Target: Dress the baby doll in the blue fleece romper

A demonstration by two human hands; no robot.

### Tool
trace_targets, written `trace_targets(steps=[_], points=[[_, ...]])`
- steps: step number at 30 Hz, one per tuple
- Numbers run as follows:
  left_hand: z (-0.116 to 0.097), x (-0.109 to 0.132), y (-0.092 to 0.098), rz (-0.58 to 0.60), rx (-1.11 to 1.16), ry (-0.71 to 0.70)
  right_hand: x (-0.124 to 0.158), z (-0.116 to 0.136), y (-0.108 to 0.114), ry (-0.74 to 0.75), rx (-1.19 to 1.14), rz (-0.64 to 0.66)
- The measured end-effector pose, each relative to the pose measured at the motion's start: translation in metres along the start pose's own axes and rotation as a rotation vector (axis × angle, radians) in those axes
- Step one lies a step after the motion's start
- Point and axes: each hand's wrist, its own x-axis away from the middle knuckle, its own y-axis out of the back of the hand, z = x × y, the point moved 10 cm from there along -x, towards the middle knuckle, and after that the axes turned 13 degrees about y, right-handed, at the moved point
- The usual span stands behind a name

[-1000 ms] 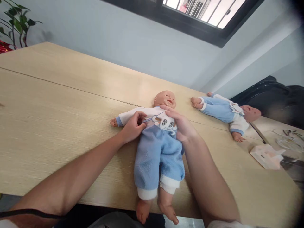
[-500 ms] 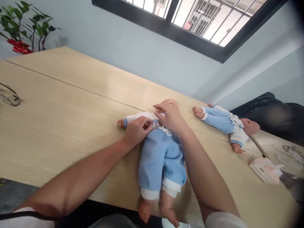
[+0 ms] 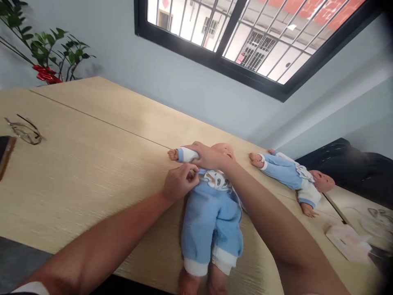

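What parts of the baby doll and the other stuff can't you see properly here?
Head view only:
- Near doll: feet cut off by the bottom edge; its far arm hidden behind the right hand and forearm.
- What the left hand pinches: fingers cover it.
- Dark object at the left edge: cut off.
- White item on the right: blurred.

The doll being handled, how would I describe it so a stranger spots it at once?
Start at the long wooden table under the barred window. Near its front edge a baby doll in fluffy blue trousers lies on its back, feet towards the camera. Unlike the second doll lying untouched further right, this one has the left hand and the right hand on it.
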Motion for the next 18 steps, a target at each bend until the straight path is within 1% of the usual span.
trace_targets(steps=[2,4,5,7,8,10,12,14,18], points=[[-0.004,0.003,0.002,-0.006,0.017,-0.032,0.016,0.004,0.013,0.027,0.028,0.018],[-0.011,0.006,0.004,0.000,0.041,-0.087,0.034,-0.002,0.025,-0.038,0.049,0.029],[-0.014,0.007,0.005,0.001,0.059,-0.107,0.044,-0.007,0.027,-0.085,0.053,0.053],[-0.017,0.008,0.008,-0.002,0.102,-0.121,0.060,-0.015,0.027,-0.155,0.051,0.117],[-0.018,0.009,0.009,-0.003,0.124,-0.119,0.066,-0.016,0.025,-0.162,0.049,0.146],[-0.017,0.009,0.010,-0.006,0.162,-0.106,0.075,-0.012,0.021,-0.126,0.043,0.182],[-0.015,0.009,0.010,-0.012,0.184,-0.082,0.081,-0.007,0.017,-0.087,0.017,0.192],[-0.010,0.008,0.009,-0.013,0.201,-0.050,0.087,-0.004,0.015,-0.088,-0.033,0.187],[-0.002,0.004,0.002,0.055,0.235,-0.021,0.096,-0.001,0.012,-0.175,-0.145,0.191]])
